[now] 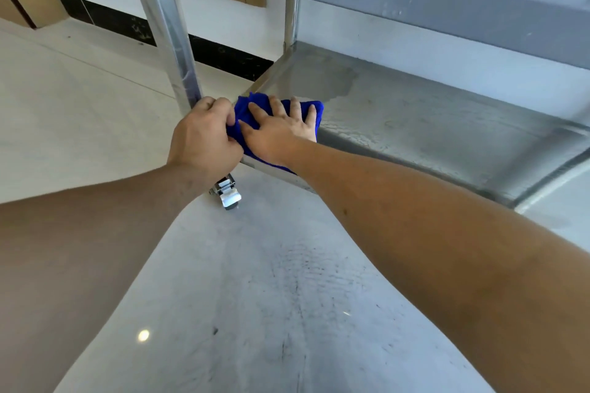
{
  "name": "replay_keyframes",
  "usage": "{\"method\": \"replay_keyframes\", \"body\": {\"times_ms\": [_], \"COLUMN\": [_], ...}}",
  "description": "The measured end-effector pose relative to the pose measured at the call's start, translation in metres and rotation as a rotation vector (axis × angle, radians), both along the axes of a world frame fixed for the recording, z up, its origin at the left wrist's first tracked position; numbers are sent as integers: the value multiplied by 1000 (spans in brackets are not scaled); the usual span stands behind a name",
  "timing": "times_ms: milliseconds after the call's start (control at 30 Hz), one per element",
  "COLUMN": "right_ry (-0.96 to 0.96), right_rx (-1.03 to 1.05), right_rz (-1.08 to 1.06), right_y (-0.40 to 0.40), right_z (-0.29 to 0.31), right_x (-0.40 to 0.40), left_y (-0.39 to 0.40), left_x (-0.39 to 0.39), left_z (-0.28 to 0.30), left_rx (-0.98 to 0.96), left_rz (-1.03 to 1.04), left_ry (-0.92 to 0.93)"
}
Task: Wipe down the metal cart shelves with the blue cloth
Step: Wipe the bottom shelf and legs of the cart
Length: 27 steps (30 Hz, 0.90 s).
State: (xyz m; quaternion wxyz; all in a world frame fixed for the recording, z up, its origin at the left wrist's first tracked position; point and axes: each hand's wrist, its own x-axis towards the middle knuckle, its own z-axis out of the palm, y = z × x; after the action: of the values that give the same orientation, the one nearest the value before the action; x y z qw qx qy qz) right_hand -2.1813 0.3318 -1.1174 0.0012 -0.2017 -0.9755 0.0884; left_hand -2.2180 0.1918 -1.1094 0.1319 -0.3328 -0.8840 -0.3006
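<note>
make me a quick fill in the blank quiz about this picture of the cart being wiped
1. The right hand lies flat with spread fingers on a cloth coloured ____.
2. The cloth rests on the ____ shelf of the cart, at its corner.
3. The left hand is beside the upright metal ____.
4. Under that corner, a caster ____ shows on the floor.

Missing words: blue; lower; leg; wheel

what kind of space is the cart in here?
Probably an indoor commercial or institutional room, maybe a kitchen back area; can't be sure. Cues: a stainless steel cart on a caster wheel, glossy pale tiled floor, and a white wall with dark baseboard.
</note>
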Motion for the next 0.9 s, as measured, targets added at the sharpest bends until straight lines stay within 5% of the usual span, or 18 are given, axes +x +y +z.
{"method": "replay_keyframes", "body": {"times_ms": [467, 900], "right_ry": [-14, -30], "right_rx": [23, 43], "right_rz": [-117, -357], "right_y": [71, 153], "right_z": [-5, -5], "right_x": [103, 222], "left_y": [84, 181], "left_x": [43, 108], "left_z": [22, 4], "left_rx": [-51, -85], "left_rz": [-18, -292], "left_ry": [-47, -35]}}
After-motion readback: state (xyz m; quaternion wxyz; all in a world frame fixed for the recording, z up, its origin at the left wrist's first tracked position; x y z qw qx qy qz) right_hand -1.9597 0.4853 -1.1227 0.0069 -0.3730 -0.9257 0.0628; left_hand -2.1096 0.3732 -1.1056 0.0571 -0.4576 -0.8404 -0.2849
